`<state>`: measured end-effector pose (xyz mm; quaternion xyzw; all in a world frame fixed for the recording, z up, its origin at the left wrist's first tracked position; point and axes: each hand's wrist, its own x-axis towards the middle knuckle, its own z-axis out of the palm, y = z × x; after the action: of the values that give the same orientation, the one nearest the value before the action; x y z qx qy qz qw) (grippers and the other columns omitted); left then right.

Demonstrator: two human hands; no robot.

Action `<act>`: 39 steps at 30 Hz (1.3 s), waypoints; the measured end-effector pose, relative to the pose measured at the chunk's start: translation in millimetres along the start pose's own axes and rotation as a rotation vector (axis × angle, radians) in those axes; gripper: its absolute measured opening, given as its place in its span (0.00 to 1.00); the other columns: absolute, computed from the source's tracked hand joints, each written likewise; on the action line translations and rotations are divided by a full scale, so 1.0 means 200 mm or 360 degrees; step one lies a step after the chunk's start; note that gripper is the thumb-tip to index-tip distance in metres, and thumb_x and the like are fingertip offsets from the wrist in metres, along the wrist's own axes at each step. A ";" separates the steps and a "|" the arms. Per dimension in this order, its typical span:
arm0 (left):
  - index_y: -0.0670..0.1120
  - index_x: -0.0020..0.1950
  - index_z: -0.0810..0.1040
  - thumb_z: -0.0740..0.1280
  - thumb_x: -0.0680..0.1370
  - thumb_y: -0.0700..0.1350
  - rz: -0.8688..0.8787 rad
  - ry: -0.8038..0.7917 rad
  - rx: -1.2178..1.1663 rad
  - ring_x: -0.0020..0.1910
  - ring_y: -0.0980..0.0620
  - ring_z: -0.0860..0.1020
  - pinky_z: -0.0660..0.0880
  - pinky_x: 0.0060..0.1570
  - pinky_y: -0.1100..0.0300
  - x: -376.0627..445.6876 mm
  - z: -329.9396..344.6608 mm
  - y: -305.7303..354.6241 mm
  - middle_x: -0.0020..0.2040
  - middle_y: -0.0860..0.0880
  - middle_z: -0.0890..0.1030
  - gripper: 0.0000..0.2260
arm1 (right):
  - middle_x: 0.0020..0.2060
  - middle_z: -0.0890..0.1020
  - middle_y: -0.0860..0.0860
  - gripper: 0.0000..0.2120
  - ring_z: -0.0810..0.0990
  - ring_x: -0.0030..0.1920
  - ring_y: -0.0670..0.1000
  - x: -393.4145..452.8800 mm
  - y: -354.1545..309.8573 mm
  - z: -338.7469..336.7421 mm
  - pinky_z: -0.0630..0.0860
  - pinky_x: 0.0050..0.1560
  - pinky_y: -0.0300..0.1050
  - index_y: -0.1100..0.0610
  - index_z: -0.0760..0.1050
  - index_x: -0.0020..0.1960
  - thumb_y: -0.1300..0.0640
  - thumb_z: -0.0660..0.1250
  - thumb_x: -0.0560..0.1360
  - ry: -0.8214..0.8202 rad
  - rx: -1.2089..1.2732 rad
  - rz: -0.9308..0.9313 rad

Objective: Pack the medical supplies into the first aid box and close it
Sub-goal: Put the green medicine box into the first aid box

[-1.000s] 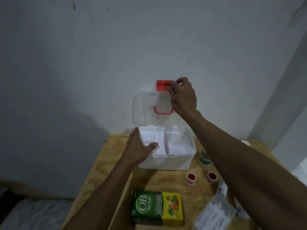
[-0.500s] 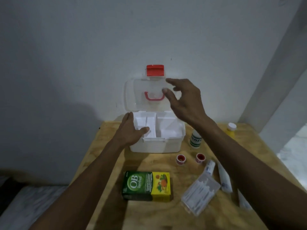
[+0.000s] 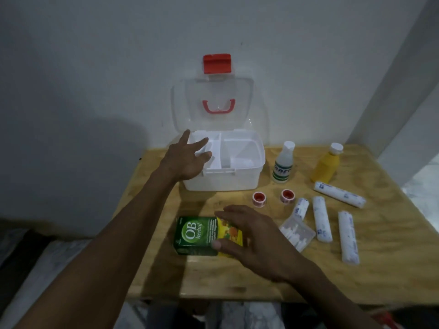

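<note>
my right hand (image 3: 259, 241) hovers spread over the herbal box (image 3: 202, 235), grasping nothing. left hand (image 3: 187, 160) rests loose on the first aid box (image 3: 237, 179) rim. risk: a hasty grab shoves the carton off the table (image 3: 356, 276).

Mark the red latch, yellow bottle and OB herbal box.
red latch (image 3: 217, 63), head view, middle of its face
yellow bottle (image 3: 325, 167), head view, body
OB herbal box (image 3: 194, 232), head view, green top

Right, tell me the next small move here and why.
Probably close the right hand on the green and yellow OB herbal box. Its spread fingers hover just over the carton without gripping, the first aid box stands open with its tray bare, and the left hand rests at its rim.
</note>
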<state>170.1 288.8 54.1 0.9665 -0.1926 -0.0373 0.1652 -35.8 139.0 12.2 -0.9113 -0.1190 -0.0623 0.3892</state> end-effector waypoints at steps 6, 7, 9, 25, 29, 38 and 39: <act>0.61 0.76 0.59 0.51 0.81 0.63 0.0015 0.0008 0.0042 0.77 0.40 0.54 0.50 0.75 0.47 -0.02 0.00 0.00 0.80 0.47 0.45 0.24 | 0.61 0.73 0.42 0.29 0.73 0.61 0.43 -0.01 0.03 0.05 0.73 0.60 0.46 0.41 0.68 0.71 0.37 0.69 0.72 -0.0137 -0.0002 -0.0033; 0.60 0.76 0.59 0.51 0.81 0.62 0.0021 0.0009 0.0039 0.77 0.40 0.54 0.50 0.75 0.47 -0.02 0.00 0.01 0.80 0.47 0.45 0.24 | 0.61 0.72 0.42 0.30 0.73 0.61 0.43 -0.01 0.03 0.05 0.73 0.60 0.46 0.41 0.67 0.71 0.37 0.69 0.72 -0.0146 -0.0011 -0.0035; 0.60 0.76 0.59 0.51 0.81 0.62 0.0029 0.0007 0.0033 0.78 0.40 0.53 0.50 0.75 0.46 -0.02 0.00 0.01 0.80 0.47 0.45 0.23 | 0.61 0.73 0.42 0.31 0.73 0.60 0.43 0.00 0.03 0.05 0.73 0.60 0.45 0.42 0.68 0.71 0.38 0.70 0.71 -0.0150 -0.0015 -0.0045; 0.57 0.77 0.59 0.54 0.82 0.58 0.0094 -0.0002 0.0015 0.77 0.40 0.53 0.53 0.74 0.47 -0.04 -0.04 0.02 0.80 0.44 0.46 0.23 | 0.58 0.77 0.45 0.34 0.77 0.56 0.45 0.19 -0.04 -0.65 0.77 0.57 0.48 0.49 0.70 0.71 0.37 0.70 0.68 0.0229 -0.0341 0.0036; 0.58 0.77 0.60 0.54 0.82 0.58 0.0105 -0.0036 -0.0049 0.78 0.43 0.52 0.51 0.74 0.49 -0.03 -0.05 0.01 0.80 0.45 0.45 0.23 | 0.59 0.78 0.52 0.33 0.77 0.56 0.51 0.45 -0.05 -0.82 0.74 0.56 0.48 0.54 0.70 0.71 0.42 0.72 0.70 0.0119 -0.0701 0.0048; 0.60 0.76 0.59 0.54 0.81 0.60 0.0099 0.0004 -0.0046 0.78 0.42 0.51 0.51 0.74 0.47 -0.02 -0.02 -0.02 0.80 0.47 0.44 0.23 | 0.57 0.77 0.55 0.29 0.76 0.55 0.56 0.84 0.00 -0.74 0.75 0.57 0.53 0.58 0.74 0.66 0.44 0.74 0.70 -0.0368 -0.1268 0.0165; 0.61 0.76 0.59 0.54 0.81 0.60 0.0097 0.0006 -0.0038 0.78 0.42 0.50 0.51 0.74 0.47 -0.01 -0.02 -0.02 0.80 0.48 0.44 0.23 | 0.57 0.78 0.55 0.29 0.76 0.55 0.56 0.86 0.00 -0.71 0.75 0.56 0.53 0.58 0.74 0.65 0.44 0.74 0.70 -0.0391 -0.1283 0.0158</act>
<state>169.8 294.9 55.8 0.9582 -0.2213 -0.0327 0.1781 126.6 64.7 144.9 -0.9959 -0.0867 0.0241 -0.0130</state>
